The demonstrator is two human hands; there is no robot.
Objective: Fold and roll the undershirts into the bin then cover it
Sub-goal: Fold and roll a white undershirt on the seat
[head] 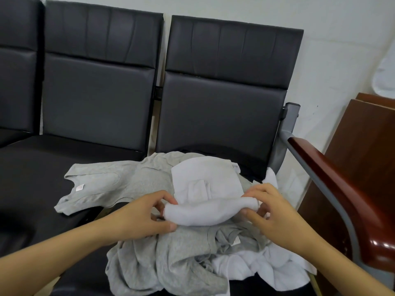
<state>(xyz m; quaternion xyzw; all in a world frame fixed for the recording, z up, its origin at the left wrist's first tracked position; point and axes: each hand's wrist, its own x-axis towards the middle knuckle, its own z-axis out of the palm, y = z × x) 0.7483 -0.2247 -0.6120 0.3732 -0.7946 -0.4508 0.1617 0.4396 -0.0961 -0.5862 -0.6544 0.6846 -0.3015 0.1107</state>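
Rolling is the step going on now. Far to the left, a grey undershirt lies spread flat on the black seat, with its little white tag showing. It waits its turn.

Next comes the left hand. Its fingers and thumb are curled and pinch the left end of the white undershirt. The near part of this white shirt is already a fat roll, like a sausage. The far part lies flat, folded into a strip, on top of the grey clothes.

Then comes the right hand. Its fingers are bent round the right end of the roll and hold it tight too.

Under the roll and closer to the person sits a messy heap of grey and white undershirts, not folded yet. On the right is a brown wooden armrest.

I cannot see the bin or its cover anywhere.

I think the job is only at its start, since many shirts are still loose. The next move should push the roll away, over the flat part, with both ends going at the same speed. If one end goes faster, the roll may turn crooked or come loose.
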